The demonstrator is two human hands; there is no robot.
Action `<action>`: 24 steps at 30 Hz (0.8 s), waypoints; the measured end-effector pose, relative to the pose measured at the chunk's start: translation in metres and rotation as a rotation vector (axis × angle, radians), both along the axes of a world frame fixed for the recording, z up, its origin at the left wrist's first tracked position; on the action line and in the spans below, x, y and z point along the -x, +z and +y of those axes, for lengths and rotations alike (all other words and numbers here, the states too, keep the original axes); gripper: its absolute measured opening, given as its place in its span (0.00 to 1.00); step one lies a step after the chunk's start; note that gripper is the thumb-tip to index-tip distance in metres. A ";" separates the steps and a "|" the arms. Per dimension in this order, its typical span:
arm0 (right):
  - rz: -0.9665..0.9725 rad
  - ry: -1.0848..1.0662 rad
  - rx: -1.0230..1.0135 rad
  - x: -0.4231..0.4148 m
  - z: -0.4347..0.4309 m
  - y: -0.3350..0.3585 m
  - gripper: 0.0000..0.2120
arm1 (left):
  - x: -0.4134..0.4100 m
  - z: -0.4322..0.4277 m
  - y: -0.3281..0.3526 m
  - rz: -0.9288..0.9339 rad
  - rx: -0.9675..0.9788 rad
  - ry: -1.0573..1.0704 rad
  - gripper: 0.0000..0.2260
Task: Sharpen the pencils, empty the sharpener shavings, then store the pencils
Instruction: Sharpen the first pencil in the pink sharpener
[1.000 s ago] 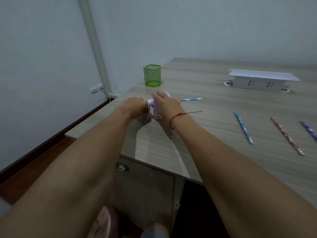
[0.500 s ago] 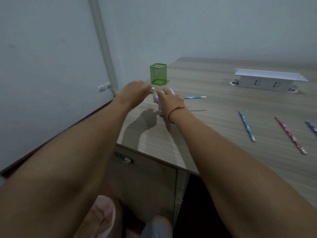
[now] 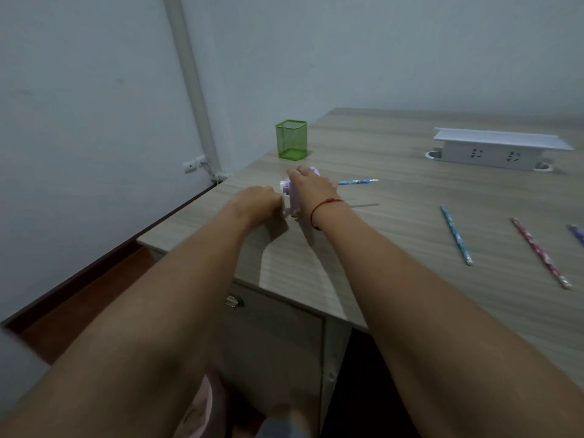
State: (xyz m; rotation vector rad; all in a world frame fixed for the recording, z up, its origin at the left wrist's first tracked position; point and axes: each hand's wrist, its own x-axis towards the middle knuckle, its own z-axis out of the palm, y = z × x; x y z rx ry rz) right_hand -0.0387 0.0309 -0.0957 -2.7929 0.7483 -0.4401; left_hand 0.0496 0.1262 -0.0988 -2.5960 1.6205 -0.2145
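Two pale blue-grey walls meet in a corner at about eleven o'clock, the left wall (image 3: 79,90) running down to nine o'clock and the back wall (image 3: 379,42) spanning twelve to two. A white pipe (image 3: 192,90) climbs the corner. At its foot, around ten o'clock, sits a white wall socket (image 3: 191,165) with a cable plugged in. A dark skirting board (image 3: 79,289) edges the reddish-brown floor (image 3: 72,317) at eight o'clock. The grey-beige wood-grain tabletop (image 3: 410,248) fills the side from one to four o'clock, with a white socket box (image 3: 493,153) at two. Below, at six o'clock, is a cabinet door (image 3: 275,336) with a metal latch (image 3: 233,301). The light is soft and dim.
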 end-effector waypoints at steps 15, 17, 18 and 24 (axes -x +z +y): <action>0.024 0.016 -0.015 -0.005 -0.004 0.003 0.25 | -0.035 -0.020 0.043 -0.132 0.095 -0.046 0.14; 0.035 -0.035 0.010 -0.010 -0.002 0.002 0.21 | -0.031 -0.014 0.052 -0.196 0.130 -0.087 0.14; 0.038 -0.054 0.029 -0.012 -0.001 0.001 0.20 | -0.028 -0.009 0.054 -0.226 0.147 -0.103 0.14; 0.019 -0.047 0.035 -0.023 -0.007 -0.006 0.15 | -0.013 0.019 0.034 -0.222 0.280 -0.188 0.14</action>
